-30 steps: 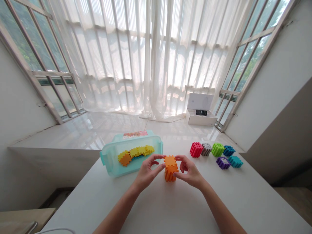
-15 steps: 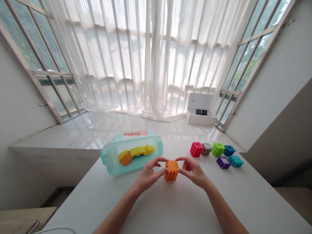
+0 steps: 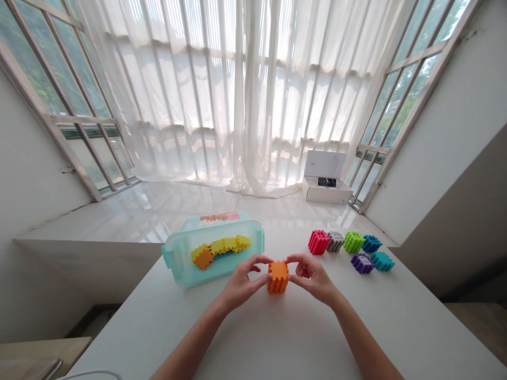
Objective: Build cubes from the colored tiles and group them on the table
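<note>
An orange cube of interlocking toy blocks stands on the white table between my hands. My left hand grips its left side with finger and thumb. My right hand pinches its right side in the same way. Its underside is hidden, and I cannot tell whether it touches the table. To the left stands a translucent aqua plastic box holding yellow and orange gear-edged blocks.
Several coloured toy blocks in pink, grey, green, blue, purple and teal stand at the right of the table. A white open box sits on the glossy sill beyond, before sheer curtains.
Compared with a second ago, the orange piece looks shorter and more cube-like. Both hands have closed in around its upper sides. Little has changed over the last half second.
</note>
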`<state>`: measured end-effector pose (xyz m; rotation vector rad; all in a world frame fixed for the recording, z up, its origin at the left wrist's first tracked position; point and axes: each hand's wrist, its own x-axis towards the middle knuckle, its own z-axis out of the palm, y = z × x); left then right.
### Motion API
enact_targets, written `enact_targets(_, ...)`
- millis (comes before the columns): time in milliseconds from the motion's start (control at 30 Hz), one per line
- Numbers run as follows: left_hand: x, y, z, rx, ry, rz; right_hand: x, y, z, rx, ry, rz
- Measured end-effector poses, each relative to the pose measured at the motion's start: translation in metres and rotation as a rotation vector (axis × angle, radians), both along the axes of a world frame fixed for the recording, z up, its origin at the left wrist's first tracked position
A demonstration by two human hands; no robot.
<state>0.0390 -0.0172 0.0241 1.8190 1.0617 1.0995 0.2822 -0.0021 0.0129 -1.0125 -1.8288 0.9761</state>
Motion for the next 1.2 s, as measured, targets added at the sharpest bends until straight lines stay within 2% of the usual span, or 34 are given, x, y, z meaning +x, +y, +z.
enact_targets(400, 0.0000, 0.0002, 0.0005, 0.061, 0.019, -0.030, -0.0034, -0.0025, 0.0053, 0.077, -0.052, 0.033)
enact_targets(700, -0.0016, 0.0014, -0.0024, 0.111, 0.075, -0.023, -0.0020, -0.0015, 0.0025, 0.050, -0.126, -0.026)
enact_targets(933, -0.0027, 0.0013, -0.0019, 0.174, 0.118, -0.037, -0.0037, -0.0016, 0.0025, 0.121, -0.139, -0.020)
enact_targets(1200, -0.0053, -0.0004, -0.0007, 0.199, 0.112, -0.042, -0.0014, -0.0022, 0.0023, 0.099, -0.124, -0.003)
